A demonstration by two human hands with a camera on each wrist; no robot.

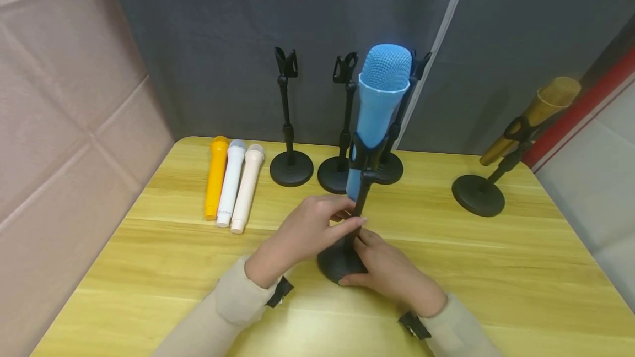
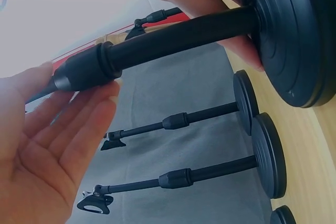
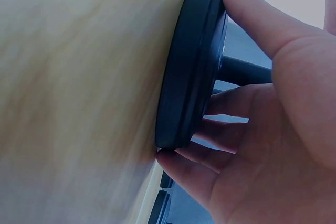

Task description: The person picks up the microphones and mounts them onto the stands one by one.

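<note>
At centre, the left hand (image 1: pixel 311 226) pinches a black stand (image 1: pixel 363 201), the right hand (image 1: pixel 386 266) grips its base (image 1: pixel 336 263); its clip (image 1: pixel 366 153) cradles a blue microphone (image 1: pixel 381 101). At right, another clip (image 1: pixel 519 128) holds a gold microphone (image 1: pixel 543 106).

No legible text, labels, brands, numbers or signs.
</note>
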